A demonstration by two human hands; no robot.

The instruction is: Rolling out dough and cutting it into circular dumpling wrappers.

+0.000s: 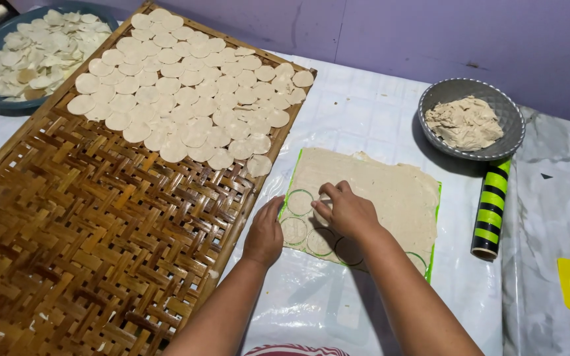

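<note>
R hand (pixel 346 209) pinches a cut disc on dough sheet (pixel 377 191), L hand (pixel 264 231) flat beside it, holding nothing; soft, tears easily—lift by edge.

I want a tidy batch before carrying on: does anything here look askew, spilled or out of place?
Little stands out. One dough round sits on the woven tray's right edge, half off the rows. The dough sheet has a ragged top edge. Both hands, left and right, rest on it.

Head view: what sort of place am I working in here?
Probably a home or small food workshop making crackers by hand: a woven bamboo tray of cut dough discs, a rolled dough sheet and a metal bowl of scraps.
</note>
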